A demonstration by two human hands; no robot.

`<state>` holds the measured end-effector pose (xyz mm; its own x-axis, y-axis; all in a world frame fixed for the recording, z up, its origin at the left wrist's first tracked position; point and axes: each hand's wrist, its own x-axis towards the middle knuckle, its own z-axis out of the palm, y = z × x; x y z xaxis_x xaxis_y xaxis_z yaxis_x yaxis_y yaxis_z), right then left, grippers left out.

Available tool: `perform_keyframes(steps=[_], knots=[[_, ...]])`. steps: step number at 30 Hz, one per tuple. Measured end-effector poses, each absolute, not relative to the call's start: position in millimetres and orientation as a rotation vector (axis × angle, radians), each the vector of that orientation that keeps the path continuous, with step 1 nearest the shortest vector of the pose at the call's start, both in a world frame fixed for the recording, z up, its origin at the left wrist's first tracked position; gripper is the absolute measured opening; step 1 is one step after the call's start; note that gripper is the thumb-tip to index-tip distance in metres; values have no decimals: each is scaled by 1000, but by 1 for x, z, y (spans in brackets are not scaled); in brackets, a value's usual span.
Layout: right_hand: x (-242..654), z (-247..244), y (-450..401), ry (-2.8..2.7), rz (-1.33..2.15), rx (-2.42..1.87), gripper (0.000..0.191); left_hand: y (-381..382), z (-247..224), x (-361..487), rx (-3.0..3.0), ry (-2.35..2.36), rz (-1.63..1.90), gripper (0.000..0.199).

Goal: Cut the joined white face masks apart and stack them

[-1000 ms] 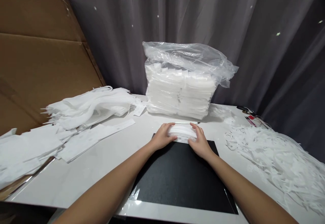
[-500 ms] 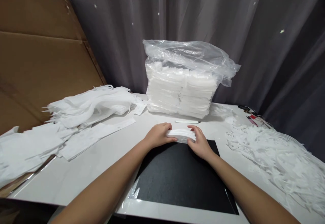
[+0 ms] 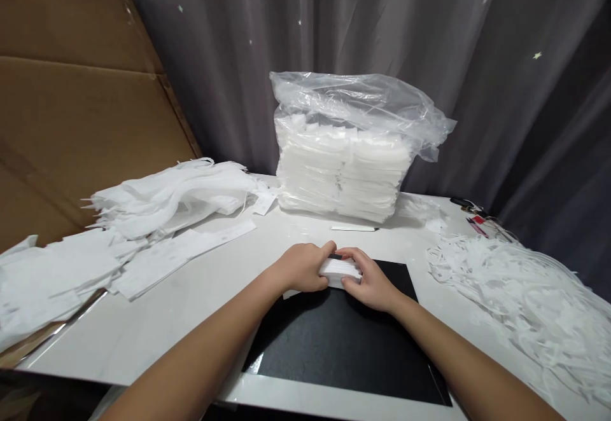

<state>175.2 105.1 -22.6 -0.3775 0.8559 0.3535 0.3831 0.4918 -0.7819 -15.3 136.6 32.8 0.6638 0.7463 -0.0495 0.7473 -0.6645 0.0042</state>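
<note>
A small stack of white, thin sheet-like pieces is held between my two hands above the far part of a black mat. My left hand grips its left end, with the thumb on the near side. At the right end, my right hand is closed around it, the thumb likewise near me. The fingertips meet close together behind the stack and are partly hidden. A pale edge sticks out below my left hand; I cannot tell whether it belongs to the stack.
Behind stands a clear plastic bag packed with white stacked pieces. White flat sheets and a heap of white fabric lie left, beside cardboard. Tangled white strips cover the right side. A thin white strip lies before the bag.
Both hands have come slightly nearer to me and closer together with the white stack. My fingers now wrap further around its far side.
</note>
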Motion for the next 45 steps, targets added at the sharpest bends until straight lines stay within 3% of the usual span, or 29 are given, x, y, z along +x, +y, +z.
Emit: perform_keyframes(steps=[10,18,22,28,33,39,45], knots=[[177,-26,106,-1943,840,-1012,50,136,33,-15,2816,1276,-128,45],[176,-38,112,-1648,1143,-1026,90,139,37,-20,2826,1257,-132,52],[174,-32,106,-1770,1173,-1048,102,138,36,-18,2802,1260,-136,49],[177,-36,111,-1697,1107,-1079,100,140,34,-17,2804,1231,-75,55],[176,-41,112,-1694,1168,-1021,99,143,34,-19,2787,1297,-75,44],[177,-37,110,-1762,1047,-1089,96,145,32,-19,2762,1280,-50,58],[177,-35,108,-1799,1072,-1091,99,142,35,-19,2726,1308,-89,45]])
